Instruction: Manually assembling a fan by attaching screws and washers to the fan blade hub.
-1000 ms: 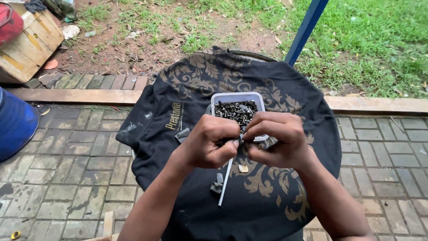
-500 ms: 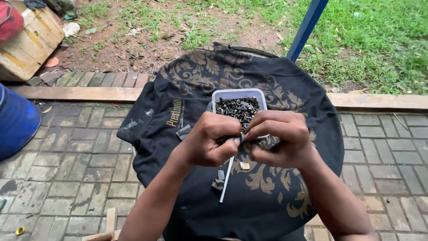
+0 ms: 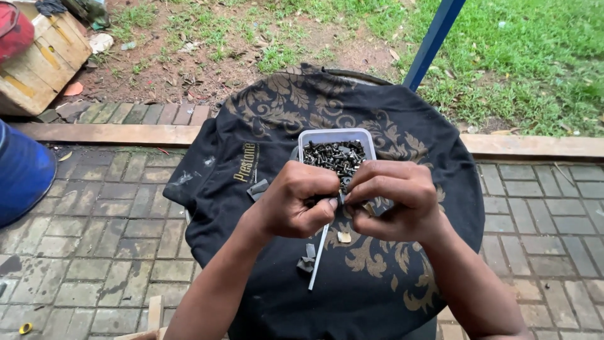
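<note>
Rectangular white tub, dark metal screws

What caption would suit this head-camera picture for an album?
Both hands, left hand and right hand, pinch a small part together above a white tub of dark screws on a cloth-covered round table.

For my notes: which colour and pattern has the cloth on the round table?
Black cloth with golden ornamental scrolls, head view.

Soft, even daylight, no hard shadows or glare; the picture is sharp, with slight wide-angle bending at edges.
</note>
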